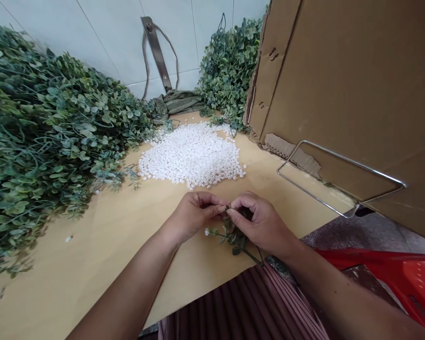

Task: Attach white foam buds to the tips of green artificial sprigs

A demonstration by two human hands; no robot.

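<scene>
My left hand (194, 212) and my right hand (258, 219) meet fingertip to fingertip near the table's front edge. Both are pinched closed around a tip of an artificial leaf sprig (235, 238), whose green leaves and stem hang below my right hand. One small white bead-like piece (207, 232) sits on the end of a branch at the sprig's left. Exactly what lies between the fingertips is too small to make out. Just beyond my hands spreads a heap of small white pieces (194, 156).
A large pile of artificial greenery (56, 127) covers the left side, and another bunch (230, 66) stands at the back. A cardboard box (350, 85) rises on the right with a bent metal wire frame (354, 163) before it. Red plastic (393, 274) shows at lower right.
</scene>
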